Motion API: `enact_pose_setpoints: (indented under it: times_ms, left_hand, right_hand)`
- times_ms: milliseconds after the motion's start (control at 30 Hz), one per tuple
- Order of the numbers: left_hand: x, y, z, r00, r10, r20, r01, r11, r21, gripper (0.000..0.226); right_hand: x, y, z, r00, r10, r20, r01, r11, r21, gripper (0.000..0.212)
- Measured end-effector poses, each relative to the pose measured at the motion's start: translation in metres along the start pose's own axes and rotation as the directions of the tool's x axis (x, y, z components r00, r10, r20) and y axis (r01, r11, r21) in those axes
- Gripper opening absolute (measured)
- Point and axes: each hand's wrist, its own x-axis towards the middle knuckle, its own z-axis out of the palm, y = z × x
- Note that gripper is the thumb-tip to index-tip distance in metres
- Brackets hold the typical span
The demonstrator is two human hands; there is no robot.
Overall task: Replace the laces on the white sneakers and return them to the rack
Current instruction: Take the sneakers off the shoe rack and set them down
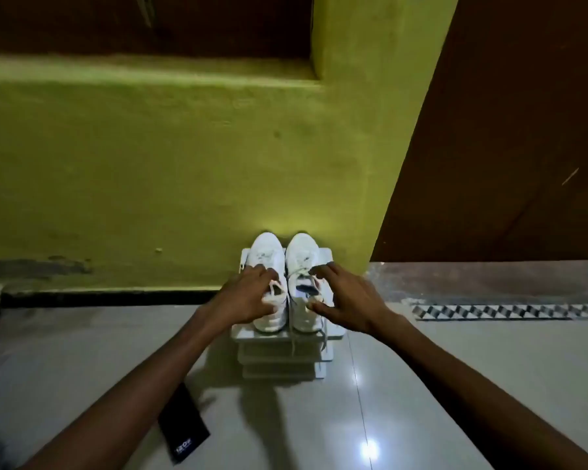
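The two white low-top sneakers [267,252] have smooth, faintly sheened uppers that look like synthetic leather. Their flat white woven cloth laces [294,344] are matt, and the small white tiered rack [286,362] is made of smooth, matt panels that look like plastic. The pale grey tiled floor [421,385] is polished and glossy, mirroring a light. The yellow-green plastered wall [150,164] is matt and slightly rough, and the flat black packet [184,432] looks smooth, whether card or plastic I cannot tell.
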Motion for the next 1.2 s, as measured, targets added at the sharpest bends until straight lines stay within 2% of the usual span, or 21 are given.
enact_pose_setpoints:
  times_ms: [67, 133, 233, 333, 633, 833, 967, 1067, 1200]
  left_hand:
    - [0.005, -0.013, 0.047, 1.0, -0.005, 0.031, 0.001, 0.994, 0.109, 0.066]
    - [0.009, -0.023, 0.082, 0.993, 0.008, -0.12, 0.002, 0.997, 0.083, 0.062]
    - [0.008, -0.024, 0.116, 0.893, 0.064, -0.445, -0.03, 0.996, 0.084, 0.047]
    - [0.012, -0.027, 0.116, 0.82, 0.059, -0.569, -0.021, 0.997, 0.072, 0.045]
    - [-0.022, -0.006, 0.103, 0.827, 0.039, -0.561, -0.032, 0.999, 0.022, 0.044]
    - [-0.05, 0.018, 0.098, 0.832, 0.029, -0.554, -0.009, 0.999, 0.038, 0.045]
    - [-0.087, 0.03, 0.097, 0.816, 0.058, -0.575, -0.013, 0.996, 0.083, 0.048]
    - [-0.129, 0.043, 0.097, 0.815, 0.123, -0.566, -0.074, 0.991, 0.108, 0.045]
    - [-0.183, 0.068, 0.113, 0.843, 0.178, -0.508, -0.139, 0.984, 0.114, 0.04]
  right_hand:
    - [0.009, 0.008, 0.046, 0.997, -0.044, 0.057, 0.049, 0.995, -0.083, 0.072]
    - [0.018, 0.019, 0.078, 0.996, -0.043, 0.077, 0.054, 0.988, -0.142, 0.08]
    - [0.021, 0.024, 0.116, 0.998, -0.023, -0.063, 0.014, 0.99, -0.138, 0.069]
    - [0.026, 0.025, 0.119, 0.98, -0.014, -0.198, -0.012, 0.992, -0.128, 0.06]
    - [-0.004, 0.005, 0.087, 0.979, -0.069, -0.193, 0.032, 0.982, -0.188, 0.065]
    - [-0.05, -0.004, 0.077, 0.984, -0.055, -0.171, 0.011, 0.969, -0.246, 0.057]
    - [-0.096, -0.019, 0.075, 0.982, -0.065, -0.18, 0.018, 0.967, -0.253, 0.056]
    - [-0.135, -0.035, 0.071, 0.975, -0.114, -0.189, 0.05, 0.949, -0.311, 0.055]
    - [-0.184, -0.052, 0.073, 0.983, -0.16, -0.084, 0.115, 0.913, -0.39, 0.055]
